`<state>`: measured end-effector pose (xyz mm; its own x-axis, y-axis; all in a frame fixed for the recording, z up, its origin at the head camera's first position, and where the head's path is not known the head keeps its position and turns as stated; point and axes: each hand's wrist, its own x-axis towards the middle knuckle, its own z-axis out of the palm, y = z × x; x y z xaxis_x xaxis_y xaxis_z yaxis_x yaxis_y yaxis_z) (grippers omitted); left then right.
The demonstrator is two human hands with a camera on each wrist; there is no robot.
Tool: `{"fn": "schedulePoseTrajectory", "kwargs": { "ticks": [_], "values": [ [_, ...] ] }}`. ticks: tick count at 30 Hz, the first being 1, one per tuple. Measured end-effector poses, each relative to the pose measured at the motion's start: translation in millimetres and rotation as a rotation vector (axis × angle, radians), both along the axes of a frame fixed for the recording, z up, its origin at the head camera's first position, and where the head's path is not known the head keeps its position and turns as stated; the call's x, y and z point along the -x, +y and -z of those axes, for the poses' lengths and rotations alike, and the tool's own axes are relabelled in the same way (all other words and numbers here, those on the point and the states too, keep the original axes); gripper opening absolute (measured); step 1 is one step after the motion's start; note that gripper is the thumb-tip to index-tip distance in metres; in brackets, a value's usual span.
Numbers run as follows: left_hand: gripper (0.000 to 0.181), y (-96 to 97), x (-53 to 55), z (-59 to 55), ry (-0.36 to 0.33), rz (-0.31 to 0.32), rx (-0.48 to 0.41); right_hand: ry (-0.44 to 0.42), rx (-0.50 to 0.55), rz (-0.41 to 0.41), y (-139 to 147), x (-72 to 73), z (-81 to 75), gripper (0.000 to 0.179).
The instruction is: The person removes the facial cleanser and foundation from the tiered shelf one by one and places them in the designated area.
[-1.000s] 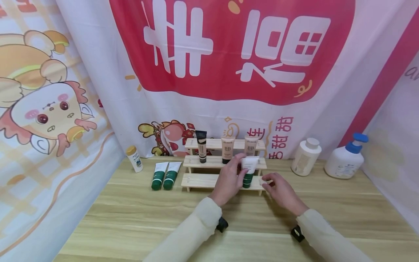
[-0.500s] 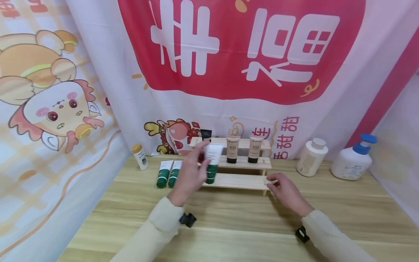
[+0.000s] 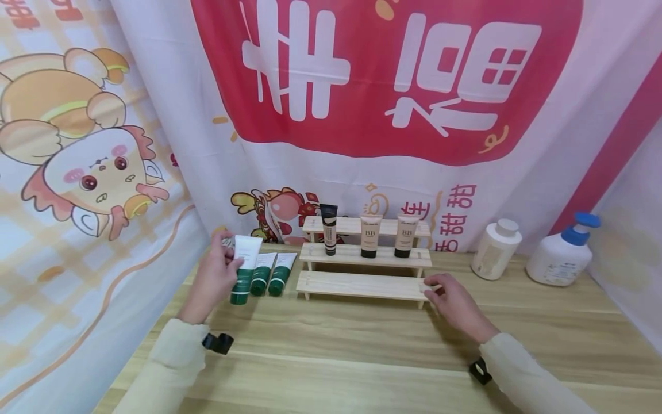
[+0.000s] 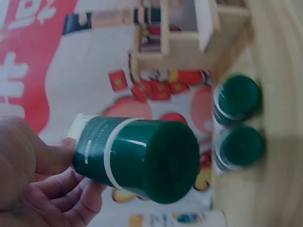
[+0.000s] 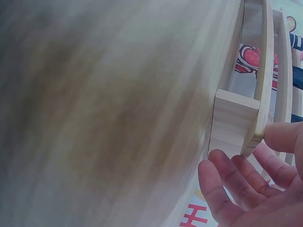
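Note:
My left hand point(image 3: 214, 276) pinches a white and green squeeze tube point(image 4: 137, 156), cap down, at the left of the table. Two similar tubes, a nearer one point(image 3: 262, 275) and another point(image 3: 282, 275), stand just right of it. My right hand point(image 3: 452, 302) holds the right end of the lowest step of a three-step wooden display rack point(image 3: 357, 284). In the right wrist view, the thumb point(image 5: 281, 137) lies on top of that board end and fingers curl below. On the middle step stand a black and beige tube point(image 3: 329, 233) and two BB cream tubes point(image 3: 369, 237).
Behind my left hand, a small yellow-capped bottle point(image 4: 189, 219) is mostly hidden in the head view. At the right stand a white bottle point(image 3: 495, 250) and a blue-topped pump bottle point(image 3: 561, 259). A printed curtain point(image 3: 357, 146) hangs behind the wooden table point(image 3: 331, 351).
My left hand has lifted the green and white tube off the lowest step and carried it left, beside the two similar tubes. The right hand stays at the rack's end.

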<state>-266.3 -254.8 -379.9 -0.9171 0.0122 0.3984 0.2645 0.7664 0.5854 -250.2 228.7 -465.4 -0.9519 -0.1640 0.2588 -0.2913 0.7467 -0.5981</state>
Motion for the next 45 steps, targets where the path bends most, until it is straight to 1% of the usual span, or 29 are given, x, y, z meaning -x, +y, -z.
{"fn": "schedulePoseTrajectory", "kwargs": {
  "ticks": [3, 6, 9, 10, 12, 14, 17, 19, 22, 25, 27, 28, 32, 34, 36, 38, 41, 45],
  "values": [
    [0.039, -15.7, 8.0, 11.8, -0.106, -0.033, 0.040, 0.002, 0.000, -0.001, 0.9, -0.4, -0.3, 0.022],
    [0.030, -26.5, 17.9, 23.2, -0.244, -0.059, 0.072, 0.003, 0.007, -0.004, 1.4, -0.8, -0.7, 0.023],
    [0.026, -35.4, 30.4, 35.6, -0.388, -0.094, 0.084, -0.002, 0.011, -0.006, 1.5, 0.0, -0.2, 0.023],
    [0.026, -38.2, 34.6, 39.2, -0.425, -0.101, 0.088, -0.003, 0.012, -0.009, 1.4, 0.3, -0.1, 0.023],
    [0.025, -43.4, 42.9, 47.1, -0.469, -0.105, 0.098, -0.014, 0.014, -0.005, 1.5, 1.0, 0.5, 0.023],
    [0.021, -47.3, 49.7, 53.1, -0.486, -0.097, 0.111, -0.022, 0.015, -0.004, 1.4, 0.9, 0.4, 0.024],
    [0.015, -50.6, 56.6, 59.5, -0.484, -0.085, 0.142, -0.031, 0.019, -0.004, 1.0, 0.5, 0.0, 0.023],
    [0.017, -51.4, 59.2, 61.2, -0.486, -0.085, 0.151, -0.029, 0.022, -0.009, 0.4, 0.1, -0.6, 0.023],
    [0.020, -50.5, 60.7, 61.4, -0.499, -0.103, 0.159, -0.023, 0.022, -0.011, -0.2, -0.5, -1.4, 0.023],
    [0.024, -47.3, 58.0, 58.6, -0.533, -0.136, 0.154, -0.021, 0.018, -0.006, -0.6, -0.8, -1.8, 0.023],
    [0.030, -44.9, 53.2, 55.9, -0.550, -0.137, 0.165, -0.024, 0.014, -0.002, -0.7, -0.7, -1.7, 0.023],
    [0.032, -43.6, 50.3, 54.7, -0.561, -0.134, 0.171, -0.024, 0.012, 0.000, -0.8, -0.5, -1.6, 0.023],
    [0.045, -37.9, 37.0, 50.2, -0.565, -0.091, 0.248, -0.024, 0.009, 0.005, -1.0, 0.1, -2.1, 0.023],
    [0.050, -34.8, 32.6, 48.6, -0.570, -0.078, 0.273, -0.020, 0.009, 0.006, -0.7, 0.1, -2.6, 0.023],
    [0.052, -32.3, 30.3, 47.4, -0.581, -0.075, 0.278, -0.020, 0.010, 0.007, -0.1, 0.3, -2.4, 0.023],
    [0.052, -30.5, 30.5, 47.7, -0.591, -0.078, 0.271, -0.026, 0.011, 0.012, 0.2, 0.4, -2.0, 0.023],
    [0.050, -30.1, 34.0, 50.3, -0.597, -0.090, 0.263, -0.031, 0.008, 0.015, -0.2, 0.3, -1.8, 0.023],
    [0.047, -31.4, 40.7, 54.2, -0.576, -0.096, 0.262, -0.028, 0.008, 0.018, -1.3, 0.2, -2.5, 0.022]
  ]
}}
